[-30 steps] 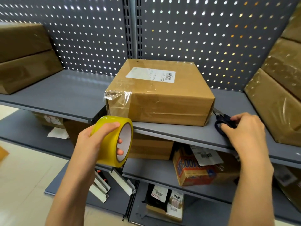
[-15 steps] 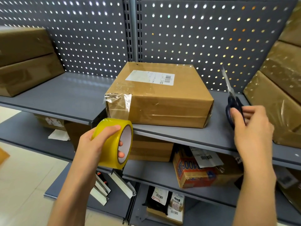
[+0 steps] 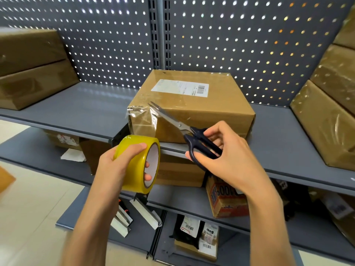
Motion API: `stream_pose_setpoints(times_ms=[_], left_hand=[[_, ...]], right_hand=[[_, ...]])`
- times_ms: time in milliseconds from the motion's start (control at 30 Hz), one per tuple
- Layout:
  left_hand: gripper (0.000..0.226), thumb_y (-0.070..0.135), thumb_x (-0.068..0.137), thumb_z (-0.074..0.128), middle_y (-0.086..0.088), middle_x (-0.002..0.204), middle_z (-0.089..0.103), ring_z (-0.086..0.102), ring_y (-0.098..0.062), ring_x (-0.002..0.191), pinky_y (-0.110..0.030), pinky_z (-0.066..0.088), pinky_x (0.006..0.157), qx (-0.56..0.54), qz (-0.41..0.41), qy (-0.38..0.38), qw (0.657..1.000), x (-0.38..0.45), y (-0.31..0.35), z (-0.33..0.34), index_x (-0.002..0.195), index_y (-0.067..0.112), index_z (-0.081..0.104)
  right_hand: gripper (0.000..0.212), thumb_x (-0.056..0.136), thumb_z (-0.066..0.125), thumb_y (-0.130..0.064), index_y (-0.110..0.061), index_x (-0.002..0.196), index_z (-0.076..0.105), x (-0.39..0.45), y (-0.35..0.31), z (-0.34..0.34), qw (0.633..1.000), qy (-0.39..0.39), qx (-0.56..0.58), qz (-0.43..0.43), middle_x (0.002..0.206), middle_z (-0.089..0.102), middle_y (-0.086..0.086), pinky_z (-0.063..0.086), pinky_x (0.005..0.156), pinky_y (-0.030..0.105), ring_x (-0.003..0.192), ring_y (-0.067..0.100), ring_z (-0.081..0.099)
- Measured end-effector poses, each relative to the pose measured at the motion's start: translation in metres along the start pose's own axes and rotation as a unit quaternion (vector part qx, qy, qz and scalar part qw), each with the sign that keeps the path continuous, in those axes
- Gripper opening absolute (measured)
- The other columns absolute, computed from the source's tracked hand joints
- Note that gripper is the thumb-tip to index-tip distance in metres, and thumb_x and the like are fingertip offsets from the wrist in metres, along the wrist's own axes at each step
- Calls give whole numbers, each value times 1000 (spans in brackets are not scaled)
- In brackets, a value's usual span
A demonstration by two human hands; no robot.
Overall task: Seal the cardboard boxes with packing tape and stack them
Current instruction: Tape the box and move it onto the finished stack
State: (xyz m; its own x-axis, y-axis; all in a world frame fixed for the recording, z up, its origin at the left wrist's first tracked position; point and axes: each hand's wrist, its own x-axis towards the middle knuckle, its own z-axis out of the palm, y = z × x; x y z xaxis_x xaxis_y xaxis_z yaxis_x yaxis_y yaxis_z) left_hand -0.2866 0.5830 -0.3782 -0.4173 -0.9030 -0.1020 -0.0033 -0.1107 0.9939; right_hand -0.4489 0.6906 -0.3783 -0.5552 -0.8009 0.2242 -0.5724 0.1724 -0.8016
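Note:
A brown cardboard box (image 3: pixel 201 112) with a white shipping label stands on the grey shelf (image 3: pixel 86 110). A strip of clear tape (image 3: pixel 142 120) runs from its front left corner down to the yellow tape roll (image 3: pixel 134 164). My left hand (image 3: pixel 117 166) grips that roll just below the shelf edge, fingers through its core. My right hand (image 3: pixel 224 156) holds dark-handled scissors (image 3: pixel 184 129) in front of the box. The blades are slightly parted and point up-left at the tape strip near the box's corner.
Taped boxes are stacked at the left (image 3: pixel 30 68) and at the right (image 3: pixel 330 104) of the shelf. A perforated grey panel (image 3: pixel 240 41) backs it. Lower shelves hold an orange carton (image 3: pixel 224 198), small parcels (image 3: pixel 197 237) and folded white strips (image 3: pixel 138 214).
My right hand lifted the scissors off the shelf at the right and swung them left across the box front to the tape strip. My left hand kept the roll almost still.

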Motion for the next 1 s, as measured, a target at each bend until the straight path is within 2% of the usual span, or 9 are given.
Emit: stream_pose_setpoints(times_ms=[100, 167, 300, 467, 633, 800, 1000], left_hand=[[14, 18, 87, 59, 4, 44, 59, 55, -7, 35, -15, 41, 34, -2, 0, 1, 1000, 0, 0, 1, 78, 7, 59], [15, 18, 87, 59, 3, 45, 58, 55, -8, 35, -15, 41, 34, -2, 3, 1, 1000, -1, 0, 1, 77, 7, 59], [13, 18, 88, 57, 7, 45, 60, 57, -5, 37, -14, 41, 35, 3, 12, 1, 1000, -2, -1, 1, 80, 8, 60], [15, 21, 87, 59, 3, 48, 61, 57, -9, 37, -16, 43, 36, 1, 7, 2, 1000, 0, -2, 0, 83, 7, 62], [14, 21, 87, 58, 4, 49, 61, 57, -7, 38, -15, 43, 37, 0, 13, -6, 1000, -1, -3, 0, 84, 8, 62], [16, 22, 84, 61, -3, 51, 60, 57, -14, 38, -20, 48, 39, -16, 1, -10, 1000, 2, -4, -3, 85, 6, 63], [19, 21, 84, 62, -6, 52, 59, 56, -18, 38, -22, 49, 39, -27, -2, -14, 1000, 3, -6, -3, 88, 3, 63]], right_hand=[[54, 58, 81, -56, -29, 93, 49, -4, -3, -6, 1000, -4, -10, 20, 84, 58, -15, 41, 57, 9, 71, -8, 52], [55, 55, 79, -60, -31, 91, 48, -8, -6, -10, 999, -19, -20, 29, 85, 60, -16, 43, 58, 9, 74, -8, 54], [54, 54, 80, -58, -29, 88, 50, -13, -8, -20, 997, -43, -38, 50, 82, 64, -15, 46, 57, 12, 73, -6, 57], [55, 52, 80, -62, -28, 86, 52, -11, -8, -21, 993, -72, -52, 81, 77, 64, -14, 47, 58, 19, 65, -5, 56], [56, 51, 81, -63, -28, 86, 55, 4, -14, -13, 991, -94, -56, 76, 71, 64, -13, 40, 52, 12, 59, -4, 54], [57, 50, 81, -64, -25, 86, 60, 15, -24, -13, 988, -116, -74, 65, 74, 67, -15, 48, 59, 18, 65, -2, 58], [53, 51, 83, -62, -24, 83, 65, 24, -28, -9, 987, -130, -77, 47, 74, 67, -12, 38, 50, 9, 56, -7, 52]])
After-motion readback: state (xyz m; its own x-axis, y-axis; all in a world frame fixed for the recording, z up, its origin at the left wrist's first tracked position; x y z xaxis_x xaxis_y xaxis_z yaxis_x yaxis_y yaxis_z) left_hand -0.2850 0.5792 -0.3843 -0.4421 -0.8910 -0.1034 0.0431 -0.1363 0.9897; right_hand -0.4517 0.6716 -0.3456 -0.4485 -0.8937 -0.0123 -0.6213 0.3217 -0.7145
